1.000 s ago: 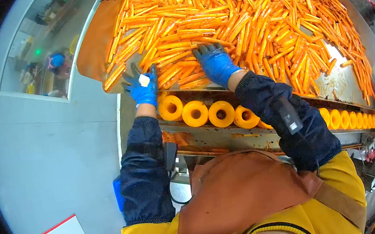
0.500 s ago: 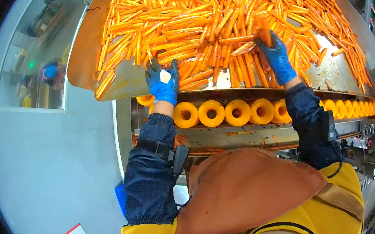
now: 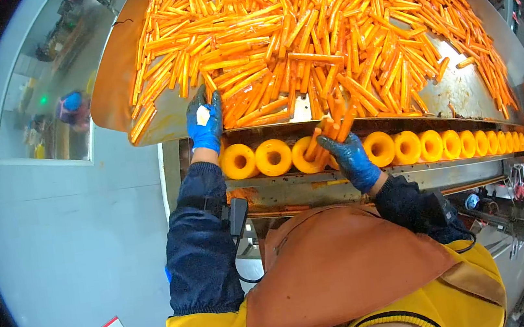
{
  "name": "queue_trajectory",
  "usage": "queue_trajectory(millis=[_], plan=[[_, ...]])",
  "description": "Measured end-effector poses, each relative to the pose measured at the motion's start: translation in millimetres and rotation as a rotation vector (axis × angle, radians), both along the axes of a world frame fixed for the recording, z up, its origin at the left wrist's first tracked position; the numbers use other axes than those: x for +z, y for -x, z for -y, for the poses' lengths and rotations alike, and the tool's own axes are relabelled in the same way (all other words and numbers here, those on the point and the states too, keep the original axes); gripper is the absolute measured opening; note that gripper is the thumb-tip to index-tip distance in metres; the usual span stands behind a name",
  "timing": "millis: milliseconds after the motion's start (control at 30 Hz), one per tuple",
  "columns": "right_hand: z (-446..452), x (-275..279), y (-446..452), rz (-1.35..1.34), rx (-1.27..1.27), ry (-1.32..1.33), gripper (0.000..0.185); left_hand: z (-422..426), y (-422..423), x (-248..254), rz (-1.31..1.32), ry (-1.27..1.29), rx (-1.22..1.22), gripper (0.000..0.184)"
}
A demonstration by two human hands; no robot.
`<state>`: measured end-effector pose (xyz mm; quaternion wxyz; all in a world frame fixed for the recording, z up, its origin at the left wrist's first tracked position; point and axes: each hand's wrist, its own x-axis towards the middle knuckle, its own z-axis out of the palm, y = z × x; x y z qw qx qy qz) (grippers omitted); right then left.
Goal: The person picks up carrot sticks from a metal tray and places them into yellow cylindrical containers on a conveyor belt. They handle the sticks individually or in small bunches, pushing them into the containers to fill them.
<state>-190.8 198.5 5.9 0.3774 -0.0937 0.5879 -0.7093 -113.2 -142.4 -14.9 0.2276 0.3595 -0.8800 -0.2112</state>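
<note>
Right hand (image 3: 354, 160) pinches sticks (image 3: 346, 122) by the rings (image 3: 264, 159); left hand (image 3: 205, 122), fingers close together, is at the pile's (image 3: 244, 67) edge

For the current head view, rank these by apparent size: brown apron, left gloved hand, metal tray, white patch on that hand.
Largest to smallest:
metal tray
brown apron
left gloved hand
white patch

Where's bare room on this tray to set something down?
Two larger bare patches of the tray show: one between the left hand, the orange sticks and the front edge; one near the right end, amid sticks. The middle and far side are crowded.
</note>
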Motion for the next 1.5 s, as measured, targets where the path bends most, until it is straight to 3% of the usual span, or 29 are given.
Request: queue_trajectory(millis=[100, 233, 333, 367, 467, 500, 600, 733, 900, 1033, 1133, 1200, 1267, 1367, 1500], plan=[[-20, 0, 8, -0.030, -0.033, -0.085, 0.026, -4, -1, -4, 0.019, 0.075, 0.011, 0.051], [-20, 15, 15, 0.062, -0.158, 0.129, 0.025, -11, 1, 2, 0.075, 0.136, 0.044, 0.050], [7, 31, 3, 0.098, -0.077, 0.389, 0.025, -12, 1, 4, 0.103, 0.159, 0.069, 0.049], [14, 27, -1, 0.150, -0.039, 0.272, 0.023, -12, 2, 5, 0.103, 0.177, 0.067, 0.049], [40, 17, -13, 0.027, 0.131, 0.304, 0.022, -15, 0, 7, 0.109, 0.200, 0.061, 0.049], [37, 7, -13, 0.126, 0.199, 0.234, 0.021, -16, 0, 8, 0.107, 0.191, 0.061, 0.049], [20, -4, -15, 0.061, 0.062, -0.026, 0.021, -14, -2, 14, 0.105, 0.179, 0.047, 0.048], [21, 10, -16, -0.062, -0.001, 0.067, 0.020, -13, -4, 12, 0.123, 0.225, 0.049, 0.046], [56, -9, -32, 0.035, 0.179, 0.043, 0.026, -14, -5, 16, 0.099, 0.211, 0.034, 0.047], [43, -2, -27, -0.263, 0.338, -0.250, 0.029, -12, -10, 17, 0.036, 0.093, -0.038, 0.044], [30, 15, -16, -0.683, 0.454, -0.570, 0.030, -19, -28, 24, -0.279, 0.107, -0.089, 0.040], [30, 23, -12, -0.756, 0.485, -0.541, 0.035, -38, -50, 30, -0.392, 0.091, -0.141, 0.038], [29, 28, -9, -0.802, 0.494, -0.509, 0.037, -55, -78, 27, -0.318, 0.137, -0.146, 0.036], [42, 49, -9, -0.825, 0.515, -0.324, 0.041, -71, -118, 2, -0.362, -0.020, -0.167, 0.032], [78, 31, -21, -1.360, 0.768, -0.501, 0.021, -90, -154, -10, -0.189, -0.088, -0.159, 0.028]])
